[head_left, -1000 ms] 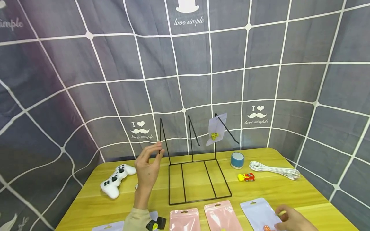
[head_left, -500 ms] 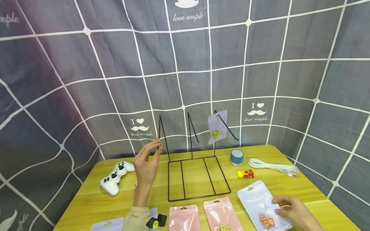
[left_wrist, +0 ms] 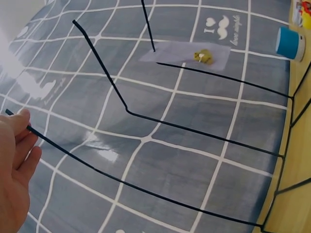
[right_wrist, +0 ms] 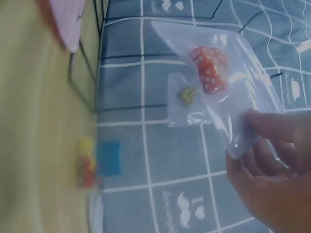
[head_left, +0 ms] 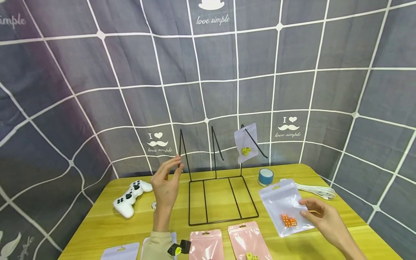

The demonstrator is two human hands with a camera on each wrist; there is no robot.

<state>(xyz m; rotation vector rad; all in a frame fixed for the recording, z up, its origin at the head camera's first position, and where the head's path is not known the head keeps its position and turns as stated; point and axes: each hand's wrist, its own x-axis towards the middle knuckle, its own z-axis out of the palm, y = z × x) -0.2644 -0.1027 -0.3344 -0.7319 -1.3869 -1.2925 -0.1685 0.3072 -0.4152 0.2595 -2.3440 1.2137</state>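
Observation:
My right hand (head_left: 320, 218) pinches the side edge of a pale zip bag (head_left: 285, 206), which holds several orange dice (head_left: 288, 220). In the right wrist view the bag (right_wrist: 238, 63) is tilted in front of the backdrop. At the left of a black wire display rack (head_left: 224, 221), my left hand (head_left: 167, 184) pinches the tip of one prong between thumb and fingers, as the left wrist view also shows. On the rack's right prong hangs another pale bag (head_left: 245, 139) with yellow dice (head_left: 246, 151) in it. The middle prong (head_left: 217, 144) carries nothing.
Two pink zip bags (head_left: 208, 245) and more pale bags (head_left: 121, 251) lie along the front edge. A white game controller (head_left: 131, 198) lies left; a blue cylinder (head_left: 265, 177) and white cable (head_left: 316, 190) are back right. A dark grid curtain (head_left: 208, 97) hangs behind.
My right hand has lifted the bag of orange dice off the table, up and slightly left, in front of the toy car and part of the cable. My left hand stays at its prong.

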